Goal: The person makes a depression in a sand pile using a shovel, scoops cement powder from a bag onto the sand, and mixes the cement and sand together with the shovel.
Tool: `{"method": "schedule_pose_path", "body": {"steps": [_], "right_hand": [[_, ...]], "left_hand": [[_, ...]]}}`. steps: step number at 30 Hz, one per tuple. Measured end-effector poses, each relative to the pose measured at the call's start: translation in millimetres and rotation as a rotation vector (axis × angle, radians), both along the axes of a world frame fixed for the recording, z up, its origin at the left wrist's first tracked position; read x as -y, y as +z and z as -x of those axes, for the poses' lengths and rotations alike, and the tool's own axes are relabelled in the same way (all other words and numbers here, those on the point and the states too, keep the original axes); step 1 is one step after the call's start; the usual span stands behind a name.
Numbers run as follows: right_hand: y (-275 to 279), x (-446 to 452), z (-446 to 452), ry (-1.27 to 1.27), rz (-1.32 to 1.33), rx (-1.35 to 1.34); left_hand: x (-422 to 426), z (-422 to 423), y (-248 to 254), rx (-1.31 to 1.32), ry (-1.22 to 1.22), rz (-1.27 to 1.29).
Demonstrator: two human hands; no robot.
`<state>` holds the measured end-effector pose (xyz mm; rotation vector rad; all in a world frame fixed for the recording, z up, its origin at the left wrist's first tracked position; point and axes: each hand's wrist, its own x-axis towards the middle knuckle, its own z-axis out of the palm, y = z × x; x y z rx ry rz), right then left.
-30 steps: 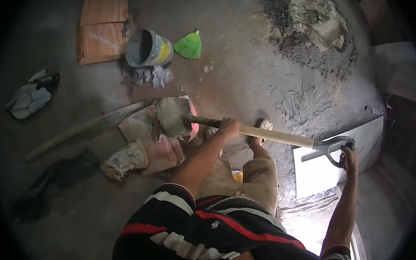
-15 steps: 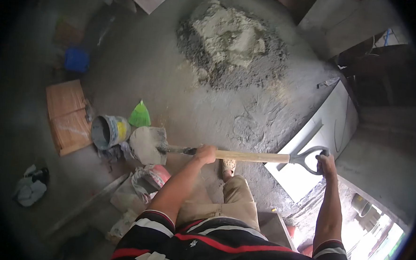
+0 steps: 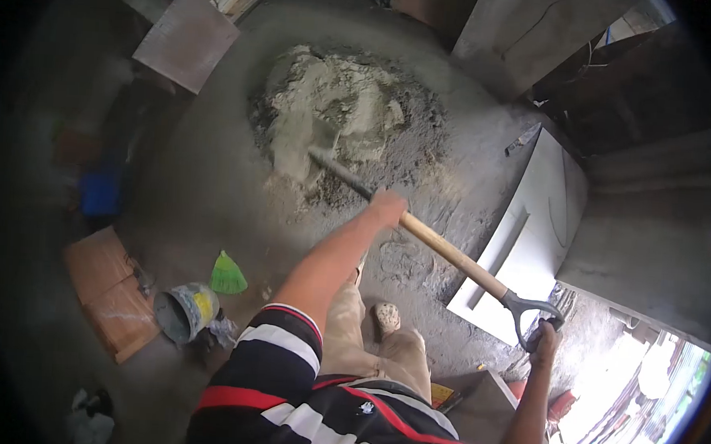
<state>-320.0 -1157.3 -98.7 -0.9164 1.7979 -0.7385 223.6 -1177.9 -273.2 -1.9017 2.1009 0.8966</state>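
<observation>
My left hand [image 3: 389, 208] is closed around the lower part of a shovel [image 3: 454, 255], near where the wooden shaft meets the dark socket. My right hand [image 3: 545, 343] grips the black D-handle at the other end. The shovel slants up and to the left, and its blurred blade is at the front of a mound [image 3: 370, 90]. Pale powder tops that mound, with darker grey, sand-like material around its edge. How deep the blade sits in it I cannot tell.
A bucket [image 3: 175, 319], a green fan-shaped object [image 3: 228, 275] and a brown board or flattened box [image 3: 112, 294] are at left. To the right lies a white panel [image 3: 523, 239] beside a grey wall-like slab [image 3: 640, 237]. Another flat panel [image 3: 186, 40] is at upper left.
The shovel has swung from lying level across my body to reaching forward, its blade now at the mound. My left hand has moved forward with it; my right hand is lower. The view has shifted.
</observation>
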Motion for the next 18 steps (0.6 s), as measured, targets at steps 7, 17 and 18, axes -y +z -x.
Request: {"method": "schedule_pose_path", "body": {"steps": [7,17,18], "right_hand": [[69.8,43.5,-246.6,0.009,0.476,-0.037],[41.9,80.4,-478.9,1.718,0.497,-0.261],[36.6,70.3,-477.7,1.793,0.398,-0.261]], "left_hand": [[158.7,-163.9,22.3,0.009,0.045,0.465],[133.3,-260.4,-55.0,-0.020,0.146,0.634],[121.7,-253.2,-54.3,-0.018,0.158,0.636]]}}
